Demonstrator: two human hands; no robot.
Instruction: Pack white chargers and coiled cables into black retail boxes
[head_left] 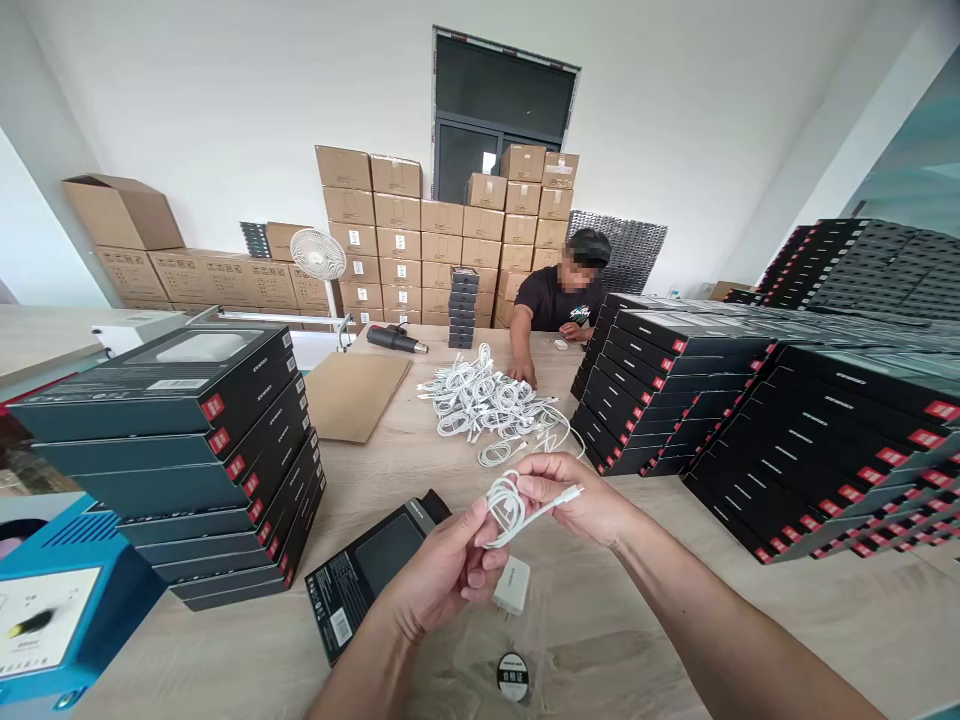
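A coiled white cable [507, 508] is held between my two hands above the wooden table. My left hand [457, 555] grips the lower left of the coil, thumb on top. From the right, my right hand [570, 497] pinches the coil's upper edge, and a connector end sticks out past its fingers. Below them lies a white power adapter [513, 585], partly covered by my left hand. A round black-and-white label [513, 676] rests on clear plastic nearer to me. An open black box [386, 550] lies beyond my left forearm.
Black boxes are stacked at left [247, 470] and right [675, 390]. White cables [487, 395] are heaped mid-table, beside brown cardboard sheets [356, 395]. A blue machine [97, 590] stands at lower left. Across the table, a person [562, 300] reaches toward the heap.
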